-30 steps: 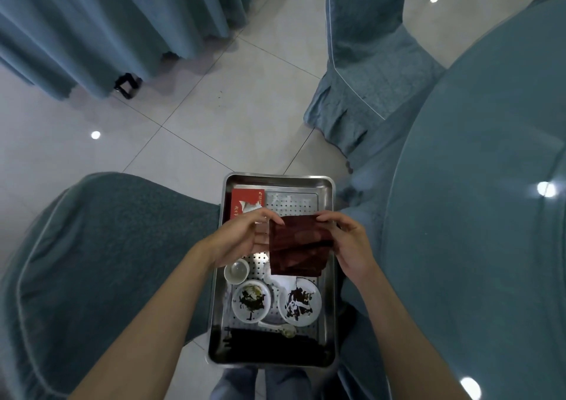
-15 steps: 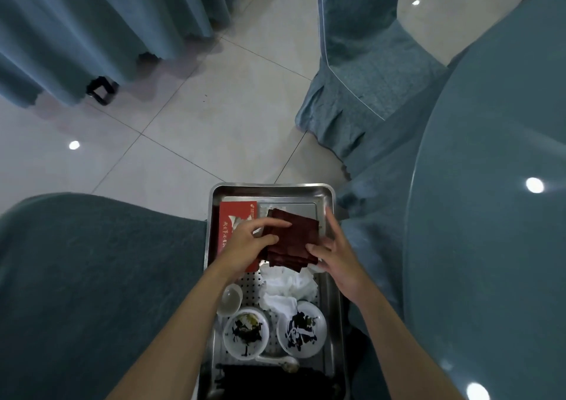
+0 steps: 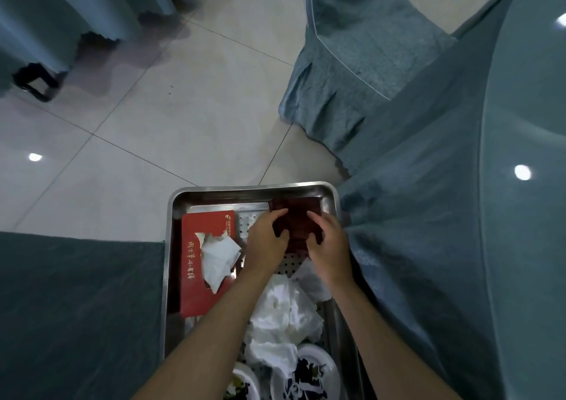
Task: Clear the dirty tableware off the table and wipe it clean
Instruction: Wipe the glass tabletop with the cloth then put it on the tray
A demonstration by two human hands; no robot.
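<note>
Nearest the camera, two white dishes (image 3: pixel 320 366) smeared with dark food scraps sat at the near end of a metal tray (image 3: pixel 171 246). Just beyond them lay a heap of crumpled white napkins (image 3: pixel 284 311), partly under the forearms. On the tray's left side lay a red tissue box (image 3: pixel 196 277) with a white tissue (image 3: pixel 219 255) sticking out of its torn slot. Farther in, the left hand (image 3: pixel 265 242) and right hand (image 3: pixel 330 243) met over a folded dark red cloth (image 3: pixel 298 216) at the tray's far right corner. Each hand gripped it, with fingers curled over the top and a thumb tucked against its near edge; the cloth lay low against the perforated tray floor. To the left of the tray stood a chair in a blue cover (image 3: pixel 76 307). To the right, the table (image 3: pixel 526 108) with its blue skirt and glossy top stood just beside the tray. Beyond lay pale floor tiles (image 3: pixel 153 108), a second covered chair (image 3: pixel 361 56) and blue drapery (image 3: pixel 61 7) at the far left
</note>
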